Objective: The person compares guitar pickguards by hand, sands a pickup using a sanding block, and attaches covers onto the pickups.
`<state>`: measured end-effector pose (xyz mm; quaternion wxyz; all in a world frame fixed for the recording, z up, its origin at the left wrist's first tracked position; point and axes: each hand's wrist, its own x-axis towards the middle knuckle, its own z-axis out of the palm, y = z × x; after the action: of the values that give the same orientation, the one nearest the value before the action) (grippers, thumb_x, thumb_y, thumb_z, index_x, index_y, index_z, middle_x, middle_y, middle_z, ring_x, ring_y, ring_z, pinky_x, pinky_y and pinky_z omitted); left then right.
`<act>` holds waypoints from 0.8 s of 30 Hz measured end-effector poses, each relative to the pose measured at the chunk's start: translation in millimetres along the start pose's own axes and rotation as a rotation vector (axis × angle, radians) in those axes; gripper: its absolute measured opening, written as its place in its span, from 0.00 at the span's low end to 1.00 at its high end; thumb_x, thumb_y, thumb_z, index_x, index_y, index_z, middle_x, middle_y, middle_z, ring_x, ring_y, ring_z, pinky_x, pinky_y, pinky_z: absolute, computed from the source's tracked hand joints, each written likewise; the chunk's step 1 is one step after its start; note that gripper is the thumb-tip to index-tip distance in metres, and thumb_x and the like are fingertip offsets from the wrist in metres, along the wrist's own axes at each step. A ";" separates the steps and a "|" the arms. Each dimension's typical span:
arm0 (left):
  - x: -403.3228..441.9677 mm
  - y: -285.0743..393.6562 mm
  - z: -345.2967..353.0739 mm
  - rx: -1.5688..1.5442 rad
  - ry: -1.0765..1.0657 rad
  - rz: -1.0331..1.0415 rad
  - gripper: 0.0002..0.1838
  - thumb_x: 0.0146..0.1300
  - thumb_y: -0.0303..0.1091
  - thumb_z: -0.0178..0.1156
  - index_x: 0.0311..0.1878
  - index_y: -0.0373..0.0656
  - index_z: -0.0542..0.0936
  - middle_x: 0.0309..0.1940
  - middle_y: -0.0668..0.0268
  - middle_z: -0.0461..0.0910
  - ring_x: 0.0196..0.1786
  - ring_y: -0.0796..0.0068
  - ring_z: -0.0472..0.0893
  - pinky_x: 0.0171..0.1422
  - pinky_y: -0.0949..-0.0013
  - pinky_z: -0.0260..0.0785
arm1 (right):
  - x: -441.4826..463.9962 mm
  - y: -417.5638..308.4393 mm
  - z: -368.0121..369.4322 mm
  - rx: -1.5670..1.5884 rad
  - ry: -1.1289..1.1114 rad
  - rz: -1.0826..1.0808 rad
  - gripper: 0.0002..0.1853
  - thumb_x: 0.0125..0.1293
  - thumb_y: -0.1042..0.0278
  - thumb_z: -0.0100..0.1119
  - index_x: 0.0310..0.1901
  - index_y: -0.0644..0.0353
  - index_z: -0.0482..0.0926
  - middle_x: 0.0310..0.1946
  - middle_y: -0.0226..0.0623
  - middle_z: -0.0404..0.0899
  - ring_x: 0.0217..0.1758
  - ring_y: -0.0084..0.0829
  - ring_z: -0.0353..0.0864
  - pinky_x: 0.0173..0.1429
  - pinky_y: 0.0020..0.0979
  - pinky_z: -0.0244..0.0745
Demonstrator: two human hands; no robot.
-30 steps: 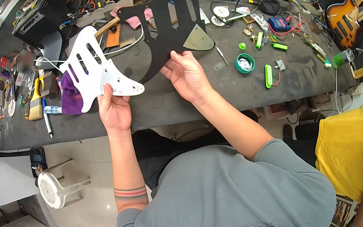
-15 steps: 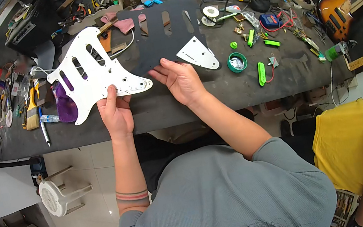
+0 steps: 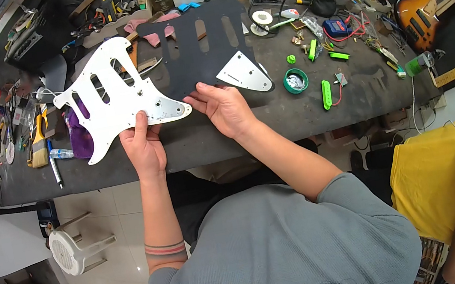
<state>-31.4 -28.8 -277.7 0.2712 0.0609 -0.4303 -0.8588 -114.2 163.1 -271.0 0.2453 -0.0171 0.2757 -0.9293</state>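
Over the left part of the workbench, my left hand [image 3: 144, 150] pinches the lower edge of a white pickguard [image 3: 103, 112] with long slots and small holes. My right hand [image 3: 226, 109] grips the lower edge of a black pickguard [image 3: 188, 57], thumb on top and fingers beneath. A silvery plate [image 3: 244, 72] lies on the black one's lower right part. The two pickguards are side by side, the white one's right tip close to the black one. Behind the white pickguard, a purple cloth [image 3: 80, 136] shows in part.
A green round container [image 3: 295, 81], a green pickup [image 3: 326, 94] and a blue meter [image 3: 336, 27] rest on the workbench [image 3: 273, 125]. A sunburst guitar [image 3: 421, 16] is at the right. A person in yellow [image 3: 428, 173] sits lower right. A white stool [image 3: 67, 249] stands lower left.
The black pickguard has come lower and flatter, and its silvery plate now looks brighter. The white pickguard has shifted slightly left and down. Both hands keep their holds.
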 end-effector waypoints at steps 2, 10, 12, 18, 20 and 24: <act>-1.4 -0.9 -1.5 0.012 0.001 -0.003 0.18 0.85 0.26 0.58 0.74 0.37 0.74 0.65 0.58 0.85 0.63 0.65 0.89 0.66 0.55 0.88 | -2.5 0.0 3.0 -0.007 -0.006 -0.004 0.05 0.81 0.73 0.66 0.51 0.63 0.86 0.50 0.36 0.89 0.57 0.34 0.90 0.74 0.47 0.86; -2.1 -1.6 0.2 0.027 0.016 0.008 0.18 0.85 0.27 0.59 0.73 0.38 0.75 0.64 0.59 0.85 0.61 0.66 0.89 0.65 0.57 0.88 | -3.7 0.0 3.0 -0.026 -0.033 0.008 0.05 0.81 0.72 0.65 0.53 0.62 0.86 0.50 0.36 0.89 0.57 0.33 0.89 0.73 0.44 0.87; -1.7 -1.6 1.5 0.030 0.014 0.009 0.18 0.85 0.27 0.60 0.72 0.38 0.75 0.63 0.59 0.85 0.61 0.66 0.89 0.63 0.58 0.88 | -2.4 -0.2 3.8 -0.025 -0.033 0.005 0.05 0.81 0.72 0.65 0.53 0.62 0.86 0.51 0.36 0.89 0.57 0.33 0.89 0.73 0.44 0.86; -3.5 -0.4 1.1 0.072 0.000 -0.006 0.17 0.85 0.28 0.61 0.72 0.38 0.76 0.63 0.59 0.85 0.59 0.67 0.90 0.60 0.60 0.90 | 1.4 3.1 -3.4 0.003 -0.035 0.010 0.07 0.81 0.73 0.65 0.55 0.63 0.85 0.52 0.35 0.88 0.58 0.31 0.88 0.73 0.43 0.86; -3.9 0.1 4.4 0.068 0.007 0.000 0.17 0.84 0.28 0.62 0.70 0.37 0.77 0.61 0.59 0.86 0.58 0.67 0.90 0.59 0.61 0.91 | 1.9 3.5 -4.7 0.004 -0.038 0.012 0.07 0.81 0.73 0.66 0.55 0.63 0.85 0.52 0.35 0.88 0.58 0.31 0.88 0.73 0.43 0.86; -3.4 -0.1 4.5 0.068 0.010 -0.001 0.17 0.84 0.28 0.62 0.71 0.37 0.77 0.61 0.59 0.86 0.58 0.67 0.90 0.60 0.61 0.91 | 1.5 2.4 -4.0 0.003 -0.035 0.017 0.05 0.81 0.72 0.66 0.51 0.63 0.87 0.51 0.36 0.89 0.58 0.33 0.89 0.75 0.46 0.84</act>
<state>-30.1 -23.7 -275.4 0.2708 0.0746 -0.4577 -0.8436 -115.1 162.7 -275.8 0.2579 -0.0308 0.2700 -0.9272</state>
